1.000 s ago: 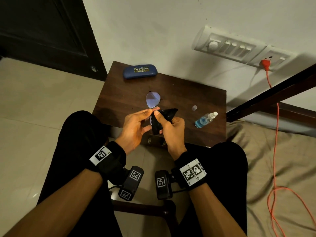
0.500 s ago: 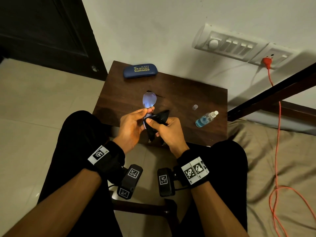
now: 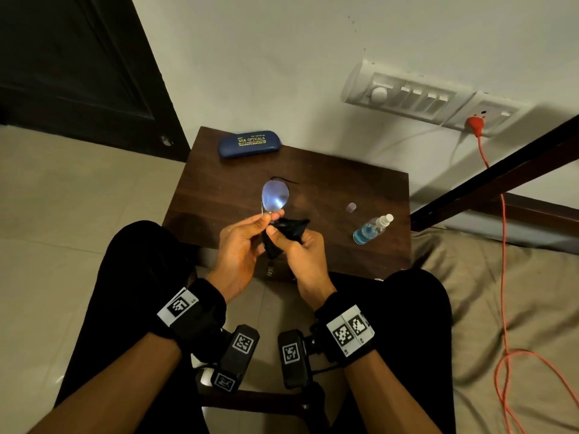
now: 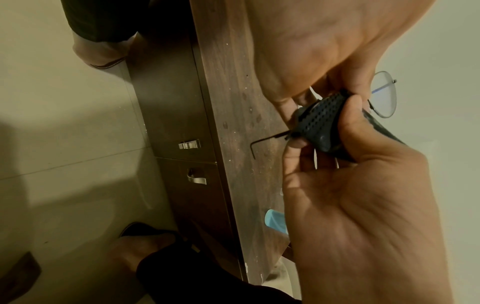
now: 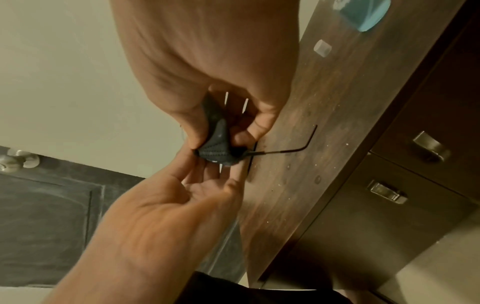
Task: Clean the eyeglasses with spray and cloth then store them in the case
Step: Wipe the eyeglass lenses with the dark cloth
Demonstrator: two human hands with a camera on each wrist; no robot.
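The thin-framed eyeglasses (image 3: 275,195) are held over the near part of the dark wooden table (image 3: 329,183). My left hand (image 3: 269,217) pinches them near the bridge, and one lens (image 4: 384,94) stands bare above the fingers. My right hand (image 3: 275,234) grips a black dotted cloth (image 3: 289,228) folded round the other lens, thumb on top. From the cloth (image 4: 319,121) a temple arm (image 4: 267,139) sticks out. The right wrist view shows this cloth (image 5: 218,148) and temple arm (image 5: 285,150) too. A closed blue case (image 3: 249,143) lies at the table's far left.
A spray bottle (image 3: 372,228) with blue liquid lies on its side at the table's right, its clear cap (image 3: 351,207) beside it. Drawers with metal handles (image 4: 196,179) sit under the tabletop. An orange cable (image 3: 504,245) hangs over the bedding on the right.
My right thumb has rubbed the cloth along the covered lens, and the cloth is more bunched. The glasses have shifted slightly with the bare lens still up; both hands kept their grips.
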